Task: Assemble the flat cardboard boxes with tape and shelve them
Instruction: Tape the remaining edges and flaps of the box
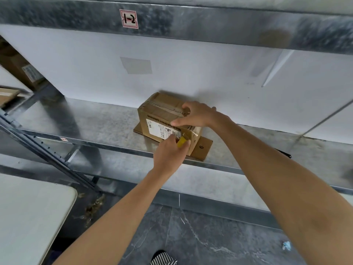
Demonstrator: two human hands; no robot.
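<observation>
Cardboard box (160, 113), taped along its top and bearing a white label (159, 129) on its front, stands on a flat cardboard sheet (202, 150) on the metal shelf (91, 119). The right hand (198, 114) grips its top front edge, fingers curled over the top and thumb along the front. The left hand (169, 154) is closed round a yellow tool (181, 142) held against the box's front right corner.
</observation>
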